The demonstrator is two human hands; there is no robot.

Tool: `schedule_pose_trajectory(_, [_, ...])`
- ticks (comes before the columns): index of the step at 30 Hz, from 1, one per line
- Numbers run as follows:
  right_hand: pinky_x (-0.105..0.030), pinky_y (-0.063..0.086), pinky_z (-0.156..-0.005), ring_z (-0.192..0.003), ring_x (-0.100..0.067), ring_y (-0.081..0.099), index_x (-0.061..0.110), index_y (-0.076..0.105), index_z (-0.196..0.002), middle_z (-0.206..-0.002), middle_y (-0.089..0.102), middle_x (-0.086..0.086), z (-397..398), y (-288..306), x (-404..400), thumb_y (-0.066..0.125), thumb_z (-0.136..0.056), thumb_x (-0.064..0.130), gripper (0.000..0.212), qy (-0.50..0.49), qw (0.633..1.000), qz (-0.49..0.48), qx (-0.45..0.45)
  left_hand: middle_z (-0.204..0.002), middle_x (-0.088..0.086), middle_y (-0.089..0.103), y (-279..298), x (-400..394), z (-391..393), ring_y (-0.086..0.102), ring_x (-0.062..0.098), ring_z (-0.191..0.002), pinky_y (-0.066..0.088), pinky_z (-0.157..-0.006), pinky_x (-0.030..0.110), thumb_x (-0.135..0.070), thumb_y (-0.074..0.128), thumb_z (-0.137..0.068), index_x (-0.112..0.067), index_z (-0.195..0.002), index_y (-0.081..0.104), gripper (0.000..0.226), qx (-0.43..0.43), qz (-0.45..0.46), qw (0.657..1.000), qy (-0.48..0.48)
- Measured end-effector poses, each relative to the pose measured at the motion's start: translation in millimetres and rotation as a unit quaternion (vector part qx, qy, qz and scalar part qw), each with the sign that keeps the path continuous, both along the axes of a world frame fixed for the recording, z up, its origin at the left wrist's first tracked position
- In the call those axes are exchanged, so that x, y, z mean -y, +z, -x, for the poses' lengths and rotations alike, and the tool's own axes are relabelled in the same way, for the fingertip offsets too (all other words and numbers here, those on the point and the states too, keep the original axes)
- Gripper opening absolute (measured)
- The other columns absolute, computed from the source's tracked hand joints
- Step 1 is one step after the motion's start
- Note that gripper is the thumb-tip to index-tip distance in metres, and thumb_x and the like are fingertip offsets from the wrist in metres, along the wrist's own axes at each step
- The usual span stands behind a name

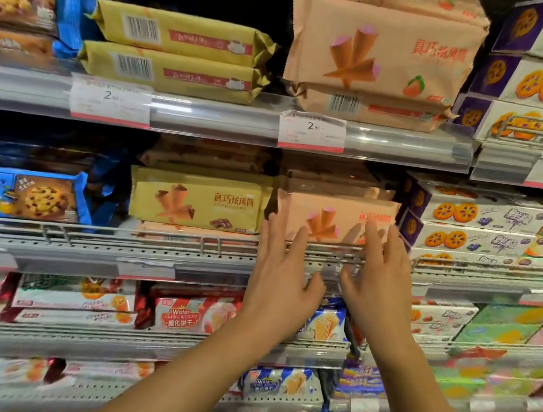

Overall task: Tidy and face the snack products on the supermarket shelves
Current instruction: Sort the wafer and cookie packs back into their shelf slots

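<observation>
A pink cone-snack pack [330, 218] stands facing front on the middle shelf, behind the wire rail [223, 242]. My left hand [284, 269] is raised in front of its left part with straight, spread fingers. My right hand [380, 272] is raised before its right part, fingertips over the red lettering. I cannot tell whether either hand touches the pack. A yellow cone-snack pack [194, 201] stands to its left, also facing front. On the upper shelf a large pink cone-snack pack [383, 53] stands upright on a flat one, and two yellow packs [180, 52] lie stacked with barcodes forward.
Blue cookie packs [19, 193] sit at the left of the middle shelf, purple-and-white jam biscuit boxes [474, 229] at the right. Price tags [311, 131] hang on the upper shelf edge. Wafer packs [190, 314] fill the lower shelves.
</observation>
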State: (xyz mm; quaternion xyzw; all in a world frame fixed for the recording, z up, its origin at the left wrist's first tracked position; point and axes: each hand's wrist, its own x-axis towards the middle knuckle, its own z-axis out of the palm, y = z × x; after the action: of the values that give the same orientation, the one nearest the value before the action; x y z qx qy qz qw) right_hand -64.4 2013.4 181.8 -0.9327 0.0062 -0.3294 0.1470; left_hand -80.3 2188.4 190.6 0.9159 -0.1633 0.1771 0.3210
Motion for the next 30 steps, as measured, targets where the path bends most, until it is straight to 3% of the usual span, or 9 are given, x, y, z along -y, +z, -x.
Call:
schedule_pose_trajectory(3, [-0.054, 0.028, -0.122, -0.153, -0.039, 0.020, 0.019, 0.024, -0.159, -0.163, 0.025, -0.020, -1, 1, -14, 0.069, -0.089, 0.029, 0.084, 0.021, 1.000, 0.013, 0.009, -0.166, 0.000, -0.030, -5, -11, 3, -0.025, 0.024, -0.154, 0.003, -0.127, 0.040, -0.042, 0.047, -0.098, -0.025, -0.163, 0.013, 0.075, 0.025, -0.062, 0.998, -0.010])
schedule_pose_trajectory(7, [-0.057, 0.031, -0.119, -0.152, -0.041, 0.022, 0.023, 0.030, -0.156, -0.164, 0.024, -0.021, -11, 1, -27, 0.071, -0.087, 0.030, 0.081, 0.016, 0.999, 0.034, -0.008, -0.168, 0.009, -0.022, -11, -20, -6, -0.017, 0.028, -0.156, 0.003, -0.128, 0.048, -0.044, 0.040, -0.100, -0.017, -0.163, 0.007, 0.076, 0.045, -0.196, 0.979, 0.009])
schedule_pose_trajectory(11, [-0.058, 0.033, -0.118, -0.153, -0.039, 0.021, 0.023, 0.030, -0.156, -0.166, 0.022, -0.020, -18, -3, -31, 0.071, -0.088, 0.032, 0.080, 0.012, 1.000, 0.026, -0.006, -0.168, 0.014, -0.018, -12, -22, -11, -0.010, 0.029, -0.157, 0.003, -0.128, 0.047, -0.043, 0.041, -0.100, -0.011, -0.163, 0.004, 0.080, 0.046, -0.255, 0.965, 0.028])
schedule_pose_trajectory(17, [-0.059, 0.033, -0.118, -0.153, -0.040, 0.022, 0.023, 0.033, -0.154, -0.165, 0.023, -0.020, -15, -2, -34, 0.071, -0.088, 0.029, 0.076, 0.015, 1.000, 0.011, -0.002, -0.169, 0.012, -0.018, -15, -28, -10, -0.013, 0.027, -0.157, 0.000, -0.128, 0.045, -0.044, 0.044, -0.099, -0.015, -0.163, 0.000, 0.084, 0.053, -0.257, 0.965, 0.008])
schedule_pose_trajectory(21, [-0.059, 0.038, -0.113, -0.146, -0.040, 0.032, 0.012, 0.049, -0.142, -0.156, 0.036, -0.021, -3, -8, -32, 0.070, -0.089, 0.017, 0.058, 0.068, 0.993, -0.037, 0.088, -0.169, -0.001, -0.022, -42, -73, 23, -0.019, 0.013, -0.155, -0.004, -0.126, 0.034, -0.045, 0.041, -0.100, -0.021, -0.164, 0.004, 0.078, 0.049, -0.201, 0.977, -0.042])
schedule_pose_trajectory(25, [-0.056, 0.040, -0.112, -0.136, -0.038, 0.045, 0.006, 0.057, -0.136, -0.148, 0.050, -0.018, 5, -29, -46, 0.055, -0.093, 0.019, 0.045, 0.130, 0.981, -0.077, 0.124, -0.171, -0.005, -0.004, -74, -151, 56, -0.005, 0.011, -0.157, 0.009, -0.127, 0.035, -0.045, 0.039, -0.101, -0.021, -0.163, 0.019, 0.069, 0.016, -0.173, 0.984, 0.031])
schedule_pose_trajectory(30, [-0.052, 0.042, -0.112, -0.132, -0.035, 0.054, 0.002, 0.063, -0.133, -0.140, 0.060, -0.016, 6, -42, -100, 0.055, -0.092, 0.009, 0.043, 0.250, 0.951, -0.066, 0.169, -0.171, -0.005, 0.005, -81, -236, 74, 0.004, 0.017, -0.158, 0.019, -0.126, 0.041, -0.046, 0.046, -0.097, -0.021, -0.162, 0.023, 0.073, -0.030, -0.162, 0.975, 0.150])
